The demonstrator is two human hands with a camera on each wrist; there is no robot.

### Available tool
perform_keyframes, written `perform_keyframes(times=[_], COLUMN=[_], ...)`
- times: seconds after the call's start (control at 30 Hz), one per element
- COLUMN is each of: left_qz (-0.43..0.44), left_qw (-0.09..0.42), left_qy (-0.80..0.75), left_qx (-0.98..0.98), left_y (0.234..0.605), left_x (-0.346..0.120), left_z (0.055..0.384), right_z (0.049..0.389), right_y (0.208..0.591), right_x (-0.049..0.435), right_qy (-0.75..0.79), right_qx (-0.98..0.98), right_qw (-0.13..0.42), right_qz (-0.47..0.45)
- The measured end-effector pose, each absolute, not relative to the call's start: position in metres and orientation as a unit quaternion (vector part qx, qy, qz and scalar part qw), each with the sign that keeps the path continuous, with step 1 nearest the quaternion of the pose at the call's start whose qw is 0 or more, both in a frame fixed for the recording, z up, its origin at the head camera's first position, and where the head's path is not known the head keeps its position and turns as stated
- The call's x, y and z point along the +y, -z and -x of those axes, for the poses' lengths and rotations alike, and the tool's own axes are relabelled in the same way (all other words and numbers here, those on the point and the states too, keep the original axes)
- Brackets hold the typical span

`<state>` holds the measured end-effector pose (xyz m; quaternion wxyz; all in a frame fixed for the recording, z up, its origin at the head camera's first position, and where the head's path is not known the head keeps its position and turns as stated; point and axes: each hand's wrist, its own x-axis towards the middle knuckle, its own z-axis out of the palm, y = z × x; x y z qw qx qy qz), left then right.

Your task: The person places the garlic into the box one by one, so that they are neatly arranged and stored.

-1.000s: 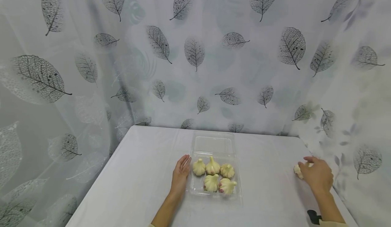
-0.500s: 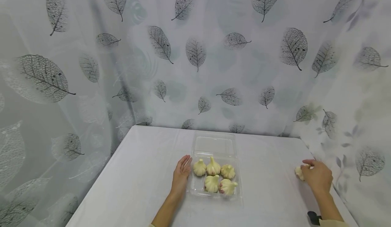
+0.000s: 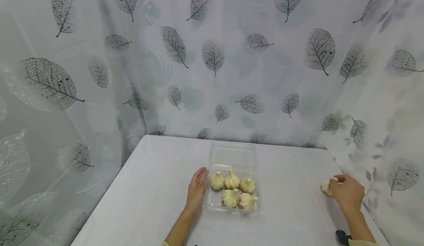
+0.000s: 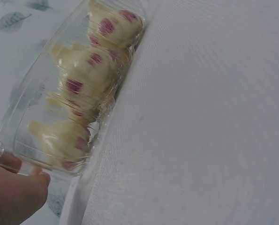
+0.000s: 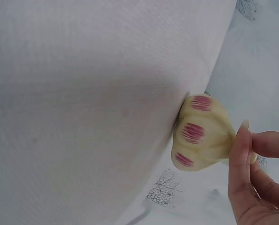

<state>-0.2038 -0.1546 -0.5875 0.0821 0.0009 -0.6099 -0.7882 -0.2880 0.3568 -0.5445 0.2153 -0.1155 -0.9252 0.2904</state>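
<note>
In the head view a clear plastic clamshell box (image 3: 212,201) lies with its lid (image 3: 232,155) folded back. Several pale garlic bulbs (image 3: 230,198) sit inside it; purple streaks mark these bulbs (image 4: 73,84) in the left wrist view. My left hand (image 3: 196,189) is at the box's left side, fingers extended, with the fingertips (image 4: 41,177) right at the wall. Far to the right, my right hand (image 3: 347,193) pinches the neck of a single garlic bulb (image 5: 200,133) between thumb and fingers. That bulb's base is down at the white tabletop.
A white cloth covers the table (image 3: 159,165). Behind it and along both sides hangs a pale leaf-print curtain (image 3: 232,84). The lone bulb is close to the table's right edge (image 3: 336,163). A dark object (image 3: 342,237) shows by the right wrist.
My right hand has shifted slightly down and to the right around the lone bulb's neck. The left hand and the box hold their places; the head view drifts a little.
</note>
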Motion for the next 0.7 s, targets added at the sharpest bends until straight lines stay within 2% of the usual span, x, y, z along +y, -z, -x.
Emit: perform_keyframes(times=[0.47,0.7], left_qz=[0.001,0.002], left_qw=[0.086,0.087], left_qy=[0.792,0.787], left_qx=[-0.605,-0.611], left_y=[0.586,0.586], left_x=[-0.154,-0.154], left_z=[0.203,0.202], right_z=[0.282,0.275], right_y=[0.531,0.523], right_x=[0.347,0.333], right_qy=[-0.278,-0.284], right_qx=[-0.933,-0.923], right_qw=[0.201,0.241], right_qz=[0.107,0.098])
